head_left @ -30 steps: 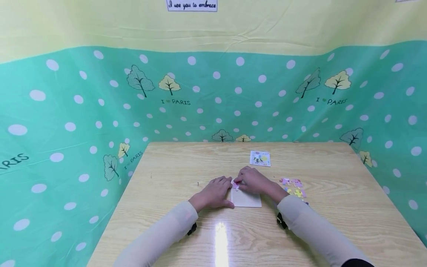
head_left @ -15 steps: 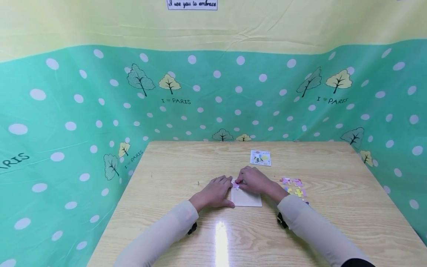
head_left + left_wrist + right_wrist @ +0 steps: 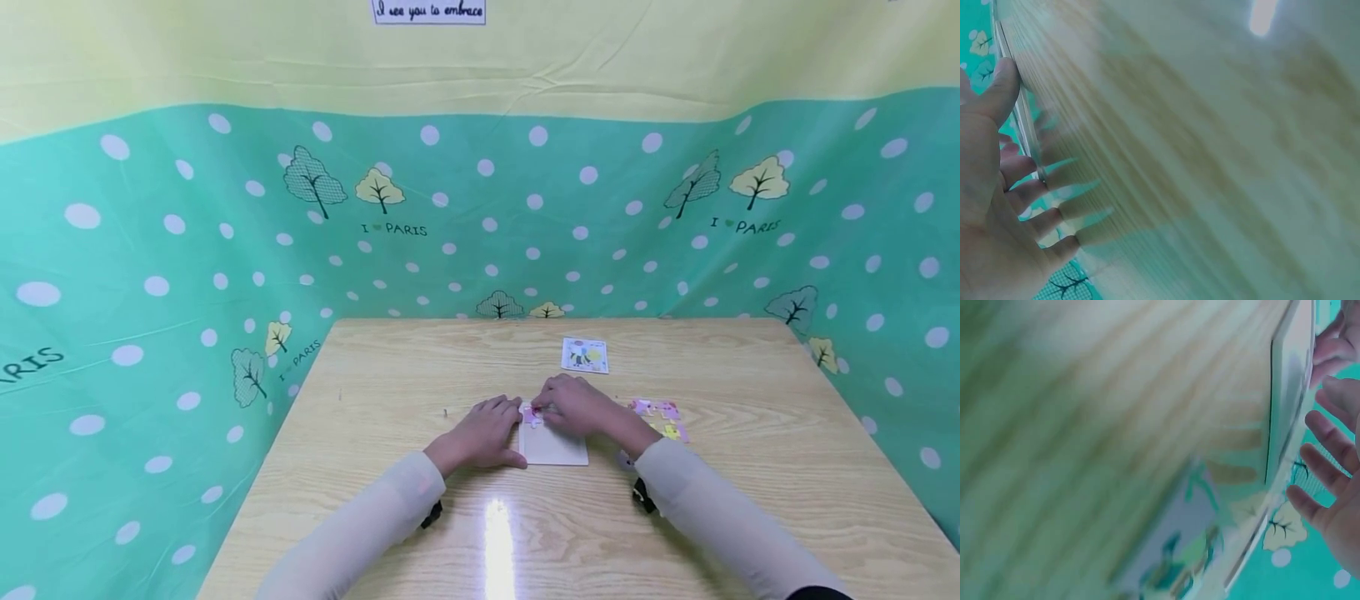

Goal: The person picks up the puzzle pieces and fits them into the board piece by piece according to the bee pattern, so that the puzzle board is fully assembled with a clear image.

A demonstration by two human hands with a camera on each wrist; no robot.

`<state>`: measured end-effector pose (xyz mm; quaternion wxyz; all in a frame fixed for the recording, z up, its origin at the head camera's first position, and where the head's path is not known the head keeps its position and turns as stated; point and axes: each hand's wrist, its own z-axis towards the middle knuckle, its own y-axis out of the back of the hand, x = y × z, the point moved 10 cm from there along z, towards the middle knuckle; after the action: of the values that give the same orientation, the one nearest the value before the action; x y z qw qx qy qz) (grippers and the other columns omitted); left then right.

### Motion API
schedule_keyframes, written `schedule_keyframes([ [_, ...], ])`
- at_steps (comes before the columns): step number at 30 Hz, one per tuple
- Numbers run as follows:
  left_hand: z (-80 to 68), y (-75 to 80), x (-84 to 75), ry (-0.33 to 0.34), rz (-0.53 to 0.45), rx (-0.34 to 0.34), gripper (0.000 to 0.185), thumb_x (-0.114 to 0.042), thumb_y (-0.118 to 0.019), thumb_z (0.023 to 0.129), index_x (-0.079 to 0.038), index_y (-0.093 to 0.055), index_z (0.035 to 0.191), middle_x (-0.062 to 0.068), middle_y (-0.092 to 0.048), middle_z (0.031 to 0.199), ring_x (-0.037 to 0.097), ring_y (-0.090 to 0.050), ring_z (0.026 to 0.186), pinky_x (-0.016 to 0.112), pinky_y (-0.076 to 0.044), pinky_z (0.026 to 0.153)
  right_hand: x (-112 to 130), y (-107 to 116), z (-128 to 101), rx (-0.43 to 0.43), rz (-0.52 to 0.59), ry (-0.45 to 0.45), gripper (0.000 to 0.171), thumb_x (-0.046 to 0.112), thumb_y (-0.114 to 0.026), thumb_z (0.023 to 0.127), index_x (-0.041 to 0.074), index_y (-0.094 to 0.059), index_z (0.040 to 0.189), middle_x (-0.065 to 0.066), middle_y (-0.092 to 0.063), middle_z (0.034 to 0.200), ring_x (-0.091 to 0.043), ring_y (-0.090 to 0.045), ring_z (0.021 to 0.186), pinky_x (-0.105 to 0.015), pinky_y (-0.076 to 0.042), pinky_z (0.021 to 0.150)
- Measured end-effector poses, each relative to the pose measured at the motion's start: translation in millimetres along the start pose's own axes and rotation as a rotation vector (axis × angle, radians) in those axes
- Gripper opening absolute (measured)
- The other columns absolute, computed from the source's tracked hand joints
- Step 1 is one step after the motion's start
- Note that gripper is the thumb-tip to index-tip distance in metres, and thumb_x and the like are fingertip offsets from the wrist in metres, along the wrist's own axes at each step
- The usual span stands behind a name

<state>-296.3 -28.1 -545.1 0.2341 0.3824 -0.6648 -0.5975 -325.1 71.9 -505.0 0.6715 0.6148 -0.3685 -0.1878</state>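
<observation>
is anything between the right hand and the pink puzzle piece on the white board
Nothing visible: the right hand already rests on the pink piece at the top left corner of the white board. The left hand lies beside the board.

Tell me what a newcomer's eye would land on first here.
Both hands meet mid-table over a white puzzle board: the left hand rests at its left edge, the right hand presses a pink puzzle piece at its top. Loose coloured pieces lie right; a picture card sits behind.
</observation>
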Motion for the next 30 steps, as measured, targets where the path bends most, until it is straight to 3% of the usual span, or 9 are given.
schedule_keyframes([
  [11,-0.2,1.6,0.2,-0.014,0.0,-0.018,0.082,-0.073,-0.064,0.085,-0.014,-0.052,0.141,0.009,-0.035,0.165,0.033,-0.036,0.151,0.052,-0.037,0.121,-25,18,-20,-0.034,0.001,-0.04,0.029,0.021,-0.07,0.095,0.012,-0.074,0.122,-0.005,-0.071,0.114,-0.027,-0.064,0.111,-0.049,-0.052,0.102],
  [30,-1.8,2.6,-1.1,-0.017,-0.026,-0.018,0.08,-0.07,-0.066,0.085,-0.014,-0.052,0.14,0.009,-0.035,0.165,0.033,-0.035,0.151,0.053,-0.036,0.122,-85,34,-77,-0.058,-0.008,-0.146,0.029,0.012,-0.074,0.091,0.007,-0.073,0.12,-0.01,-0.074,0.115,-0.033,-0.066,0.111,-0.055,-0.053,0.1],
])
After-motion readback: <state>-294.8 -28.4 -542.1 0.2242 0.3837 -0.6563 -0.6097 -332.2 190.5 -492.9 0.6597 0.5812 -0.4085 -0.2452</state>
